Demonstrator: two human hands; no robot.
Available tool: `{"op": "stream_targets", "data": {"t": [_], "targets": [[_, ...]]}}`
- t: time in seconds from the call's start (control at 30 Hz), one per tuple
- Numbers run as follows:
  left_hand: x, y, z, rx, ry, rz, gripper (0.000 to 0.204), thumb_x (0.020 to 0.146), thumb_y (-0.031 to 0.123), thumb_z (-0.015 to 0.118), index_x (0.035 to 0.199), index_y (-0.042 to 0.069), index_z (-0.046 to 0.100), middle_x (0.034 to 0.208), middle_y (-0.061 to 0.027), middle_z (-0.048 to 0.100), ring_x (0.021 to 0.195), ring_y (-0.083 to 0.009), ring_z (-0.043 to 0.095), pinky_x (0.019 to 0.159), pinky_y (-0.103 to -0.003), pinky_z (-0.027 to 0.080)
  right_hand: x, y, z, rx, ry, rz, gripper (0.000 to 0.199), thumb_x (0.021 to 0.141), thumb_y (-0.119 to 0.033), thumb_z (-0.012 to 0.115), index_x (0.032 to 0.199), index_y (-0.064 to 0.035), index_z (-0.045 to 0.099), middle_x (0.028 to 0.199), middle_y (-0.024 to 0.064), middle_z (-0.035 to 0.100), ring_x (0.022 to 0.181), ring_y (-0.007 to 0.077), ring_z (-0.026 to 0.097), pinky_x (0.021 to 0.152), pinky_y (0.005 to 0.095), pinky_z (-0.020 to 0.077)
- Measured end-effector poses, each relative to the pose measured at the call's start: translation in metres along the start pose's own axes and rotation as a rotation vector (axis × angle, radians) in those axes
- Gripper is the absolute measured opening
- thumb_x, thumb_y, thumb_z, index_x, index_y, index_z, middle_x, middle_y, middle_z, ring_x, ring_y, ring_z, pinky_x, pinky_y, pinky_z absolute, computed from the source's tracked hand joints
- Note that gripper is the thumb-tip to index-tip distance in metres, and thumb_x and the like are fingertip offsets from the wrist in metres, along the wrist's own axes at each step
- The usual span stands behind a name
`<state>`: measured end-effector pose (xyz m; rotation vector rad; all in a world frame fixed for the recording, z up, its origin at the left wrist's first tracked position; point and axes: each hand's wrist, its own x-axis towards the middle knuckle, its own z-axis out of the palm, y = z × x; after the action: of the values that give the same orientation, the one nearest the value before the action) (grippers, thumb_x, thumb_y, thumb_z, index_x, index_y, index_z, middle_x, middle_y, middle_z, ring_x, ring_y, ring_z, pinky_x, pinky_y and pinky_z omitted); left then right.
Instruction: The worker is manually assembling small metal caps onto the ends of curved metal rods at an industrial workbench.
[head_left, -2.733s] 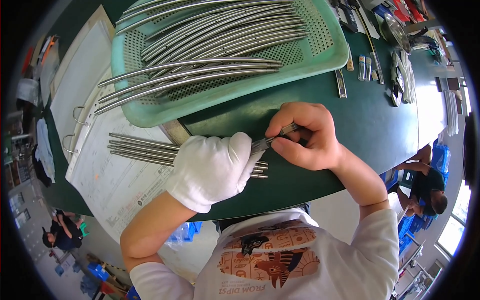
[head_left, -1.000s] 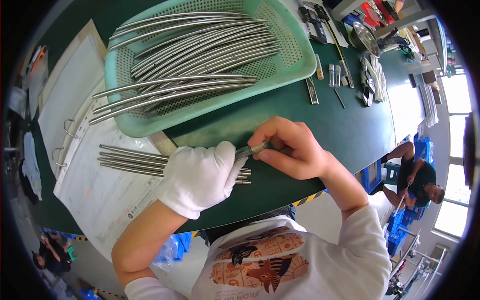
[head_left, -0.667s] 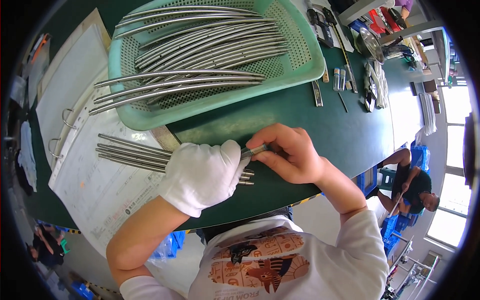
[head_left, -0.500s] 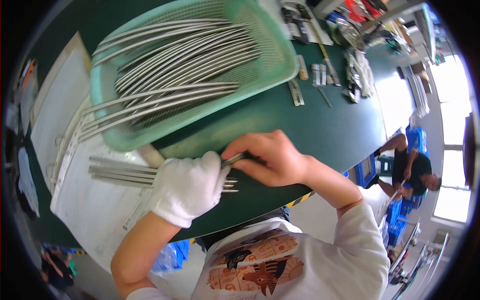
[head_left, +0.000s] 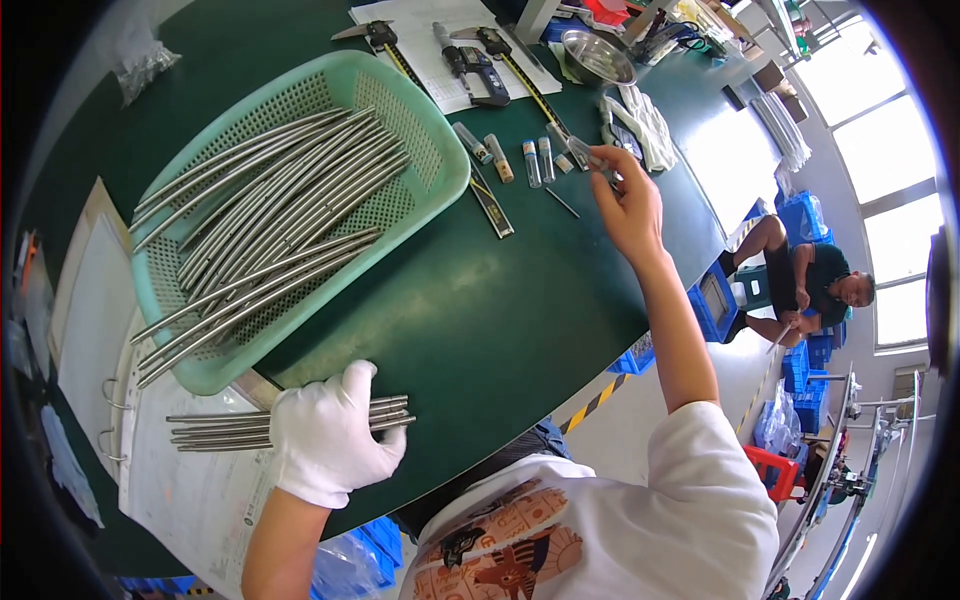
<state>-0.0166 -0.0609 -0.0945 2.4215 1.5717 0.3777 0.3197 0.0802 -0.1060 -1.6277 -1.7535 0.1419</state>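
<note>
Binder pages point(head_left: 195, 500) lie lower left of the mint basket point(head_left: 402, 228), which holds curved metal rods point(head_left: 300, 192). Straight metal rods point(head_left: 225, 440) sit just below the basket, under the gloved left hand point(head_left: 325, 432); its thumb is raised, and whether its fingers grip them cannot be told. Right of the basket, vials point(head_left: 531, 164) lie on the green surface point(head_left: 520, 310) near the bare right hand point(head_left: 632, 210), whose fingers pinch a clear tube point(head_left: 574, 150).
</note>
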Motion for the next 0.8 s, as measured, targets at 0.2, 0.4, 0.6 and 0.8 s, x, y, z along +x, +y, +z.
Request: {"op": "stream_targets", "data": {"t": [0.2, 0.4, 0.6, 0.8], "targets": [[-0.004, -0.006, 0.005, 0.059, -0.044, -0.056, 0.034, 0.060, 0.019, 0.068, 0.089, 0.007, 0.055, 0.069, -0.0089, 0.061, 0.057, -0.0290, 0.059, 0.054, -0.040, 0.047, -0.002, -0.011, 0.001, -0.137, -0.088, -0.096, 0.027, 0.081, -0.017, 0.057, 0.108, -0.0155, 0.063, 0.095, 0.0045, 0.063, 0.075, 0.0249, 0.062, 0.065, 0.0346, 0.0481], [0.001, -0.006, 0.008, 0.132, -0.001, 0.069, 0.024, 0.069, 0.024, 0.066, 0.077, 0.011, 0.049, 0.061, -0.0042, 0.054, 0.053, -0.0226, 0.059, 0.049, -0.038, 0.047, -0.011, -0.019, 0.003, -0.433, -0.247, -0.220, 0.012, 0.078, -0.018, 0.057, 0.083, -0.0096, 0.063, 0.085, 0.0073, 0.059, 0.072, 0.0290, 0.061, 0.061, 0.0402, 0.0485], [-0.004, -0.005, 0.002, 0.234, -0.021, 0.081, 0.021, 0.070, 0.024, 0.065, 0.072, 0.011, 0.049, 0.058, -0.0042, 0.053, 0.051, -0.0212, 0.059, 0.044, -0.035, 0.046, -0.005, -0.027, 0.006, -0.442, -0.385, -0.251, 0.010, 0.074, -0.014, 0.053, 0.078, -0.0052, 0.052, 0.078, 0.0126, 0.056, 0.072, 0.0336, 0.060, 0.061, 0.0441, 0.0471], [0.001, 0.005, -0.039, 0.177, 0.201, 0.098, 0.020, 0.071, 0.022, 0.066, 0.071, 0.011, 0.048, 0.059, -0.0040, 0.051, 0.049, -0.0216, 0.055, 0.044, -0.034, 0.044, -0.015, -0.033, -0.010, -0.017, -0.377, -0.147, 0.011, 0.066, -0.008, 0.060, 0.075, -0.0027, 0.055, 0.069, 0.0097, 0.059, 0.055, 0.0239, 0.052, 0.052, 0.0347, 0.0407]]}}
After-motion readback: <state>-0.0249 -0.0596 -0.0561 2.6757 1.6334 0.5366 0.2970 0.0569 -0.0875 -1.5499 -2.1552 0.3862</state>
